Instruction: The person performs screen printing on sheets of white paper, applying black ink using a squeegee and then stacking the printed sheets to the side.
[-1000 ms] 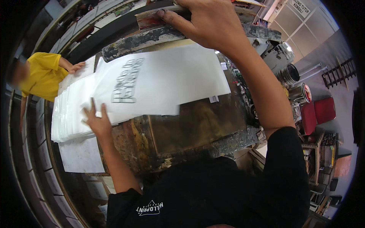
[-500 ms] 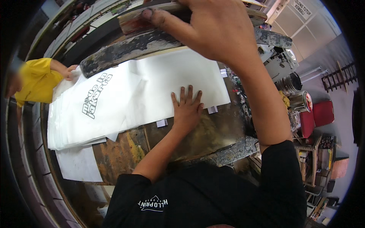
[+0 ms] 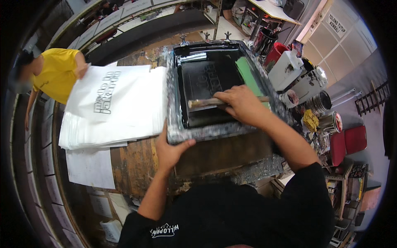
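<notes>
A black screen-printing frame (image 3: 209,133) lies flat on the worktable, its mesh coated with dark ink. My right hand (image 3: 244,105) is closed round the wooden handle of a squeegee (image 3: 201,103), which stands across the mesh's nearer half. My left hand (image 3: 170,151) rests at the frame's near left corner, thumb stretched along the front edge and fingers up the left side. Left of the frame lies a stack of white sheets (image 3: 134,120), the top one printed with black outlined lettering. Whatever is under the screen is hidden.
A co-worker in a yellow shirt (image 3: 60,68) touches the stack's far left corner. Wing-nut clamps (image 3: 206,36) stand at the frame's far edge. White jugs (image 3: 285,70), tins (image 3: 331,122) and a yellow rag (image 3: 310,120) crowd the right side. A red chair (image 3: 355,139) stands beyond.
The raised frame has come down flat, and my right hand has lowered with the squeegee. My left hand has gone from lying on a white sheet to the frame's corner.
</notes>
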A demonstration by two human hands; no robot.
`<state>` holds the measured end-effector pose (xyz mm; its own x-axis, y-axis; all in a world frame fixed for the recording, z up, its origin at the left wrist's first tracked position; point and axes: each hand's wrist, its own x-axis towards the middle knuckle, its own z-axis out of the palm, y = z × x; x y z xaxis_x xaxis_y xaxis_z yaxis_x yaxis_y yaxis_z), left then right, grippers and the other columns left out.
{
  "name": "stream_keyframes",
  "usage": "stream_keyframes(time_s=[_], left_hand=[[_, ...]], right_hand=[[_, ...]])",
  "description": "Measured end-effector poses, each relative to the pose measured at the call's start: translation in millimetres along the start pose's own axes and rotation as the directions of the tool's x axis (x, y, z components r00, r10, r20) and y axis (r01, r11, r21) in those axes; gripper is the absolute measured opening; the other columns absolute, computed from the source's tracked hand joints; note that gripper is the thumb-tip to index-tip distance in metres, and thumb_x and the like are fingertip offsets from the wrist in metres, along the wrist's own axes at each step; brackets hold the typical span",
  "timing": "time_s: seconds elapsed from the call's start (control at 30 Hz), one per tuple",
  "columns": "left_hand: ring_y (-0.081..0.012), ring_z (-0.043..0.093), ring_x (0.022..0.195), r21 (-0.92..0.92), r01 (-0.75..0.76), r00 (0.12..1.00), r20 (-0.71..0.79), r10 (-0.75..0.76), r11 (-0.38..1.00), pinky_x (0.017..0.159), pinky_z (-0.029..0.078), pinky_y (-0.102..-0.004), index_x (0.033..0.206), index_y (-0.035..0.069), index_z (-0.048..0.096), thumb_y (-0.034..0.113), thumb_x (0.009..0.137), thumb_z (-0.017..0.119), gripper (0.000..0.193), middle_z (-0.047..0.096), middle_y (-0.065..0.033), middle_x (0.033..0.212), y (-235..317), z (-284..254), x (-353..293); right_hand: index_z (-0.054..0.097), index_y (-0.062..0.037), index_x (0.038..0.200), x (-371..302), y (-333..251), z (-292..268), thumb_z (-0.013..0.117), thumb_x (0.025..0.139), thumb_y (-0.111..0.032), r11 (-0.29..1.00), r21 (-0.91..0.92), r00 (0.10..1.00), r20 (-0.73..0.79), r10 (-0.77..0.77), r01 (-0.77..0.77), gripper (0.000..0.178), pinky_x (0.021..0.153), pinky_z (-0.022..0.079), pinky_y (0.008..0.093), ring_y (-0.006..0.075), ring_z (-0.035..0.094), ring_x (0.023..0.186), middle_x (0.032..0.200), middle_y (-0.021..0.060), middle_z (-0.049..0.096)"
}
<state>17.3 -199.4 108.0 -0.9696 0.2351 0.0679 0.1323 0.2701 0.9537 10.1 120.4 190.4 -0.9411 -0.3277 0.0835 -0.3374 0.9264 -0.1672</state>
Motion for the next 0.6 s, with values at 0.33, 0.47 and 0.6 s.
stream_keyframes(time_s=[0.33, 0.47, 0.6], left_hand=[[-0.0296, 0.069, 0.085, 0.603, -0.067, 0.997, 0.075, 0.027, 0.795, 0.080, 0.056, -0.0424, 0.156, -0.004, 0.054, 0.057, 0.051, 0.102, 0.131, 0.069, -0.0134, 0.091, -61, 9, -14], [-0.0264, 0.065, 0.074, 0.593, -0.193, 0.978, 0.054, 0.200, 0.782, 0.068, 0.054, -0.0403, 0.154, -0.003, 0.057, 0.062, 0.056, 0.099, 0.125, 0.062, -0.0101, 0.084, -61, 11, -14], [-0.0289, 0.066, 0.077, 0.592, -0.213, 0.974, 0.062, 0.219, 0.777, 0.070, 0.055, -0.0409, 0.155, -0.003, 0.055, 0.061, 0.057, 0.099, 0.125, 0.064, -0.0120, 0.087, -62, 13, -14]], right_hand=[[0.069, -0.0204, 0.132, 218, 150, 105, 0.071, 0.097, -0.028, 0.982, -0.185, 0.961, -0.276, -0.028, -0.024, 0.036, 0.092, 0.055, 0.0498, 0.0320, 0.069, 0.111, 0.113, 0.0059, 0.073], [0.071, -0.0186, 0.124, 199, 133, 117, 0.072, 0.097, -0.041, 0.983, -0.174, 0.964, -0.267, 0.013, -0.061, 0.035, 0.081, 0.059, 0.0497, 0.0343, 0.070, 0.105, 0.106, 0.0082, 0.073], [0.072, -0.0165, 0.116, 123, 85, 134, 0.073, 0.096, -0.046, 0.992, -0.118, 0.949, -0.315, -0.003, -0.036, 0.036, 0.078, 0.059, 0.0489, 0.0330, 0.070, 0.098, 0.101, 0.0087, 0.072]])
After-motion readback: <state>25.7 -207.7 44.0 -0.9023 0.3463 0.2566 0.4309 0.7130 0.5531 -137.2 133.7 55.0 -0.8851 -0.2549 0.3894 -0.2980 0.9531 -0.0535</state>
